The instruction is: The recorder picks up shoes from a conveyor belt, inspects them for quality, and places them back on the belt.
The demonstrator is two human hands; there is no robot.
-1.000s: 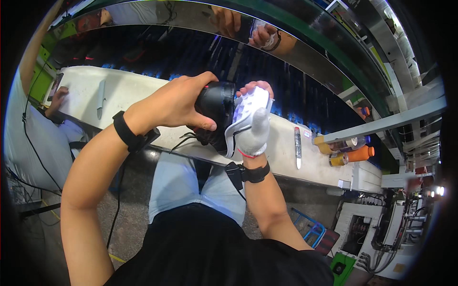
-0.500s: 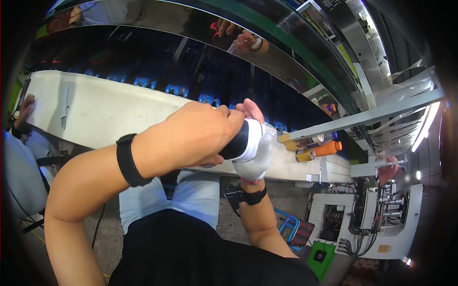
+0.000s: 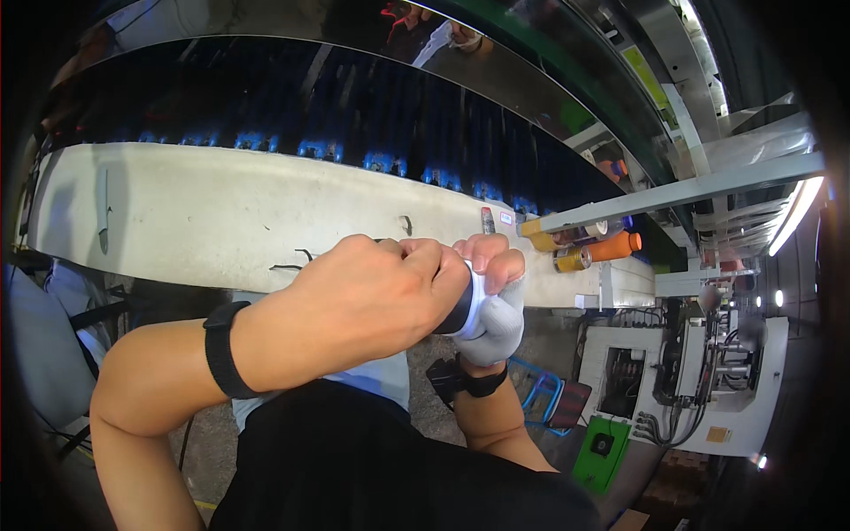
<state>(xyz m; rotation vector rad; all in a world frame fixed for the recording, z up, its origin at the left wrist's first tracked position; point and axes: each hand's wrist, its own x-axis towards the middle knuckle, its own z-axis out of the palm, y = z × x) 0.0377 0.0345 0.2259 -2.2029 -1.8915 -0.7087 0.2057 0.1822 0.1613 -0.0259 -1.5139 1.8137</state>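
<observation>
1. Left hand [image 3: 367, 288]: bare, back facing the camera, fingers bent and closed over the black shoe [image 3: 458, 311]. Fingertips mostly hidden, so exact contact points can't be told.
2. Right hand [image 3: 498, 310]: pale glove, bare fingers showing. Curled around the white-edged side of the shoe, gripping it; fingers close to the left hand's knuckles.
3. Shoe: held between both hands, near the desk's front edge in this view. Mostly covered; only part of the black upper and white edge show.
4. Desk [image 3: 195, 217]: long, pale. Grey cutter [image 3: 104, 212] lies on the left part. Dark laces [image 3: 301, 262] stick out just beside the left hand. Marker-like stick [image 3: 487, 221] with red end shows behind the right fingers.
5. Right side: yellow can [image 3: 571, 258] beside orange bottle [image 3: 617, 246].
6. Versus one second ago: sole then faced up and right, left hand spread wide around the heel. Now the shoe is turned, left hand lies across it, right fingers wrap its edge.
</observation>
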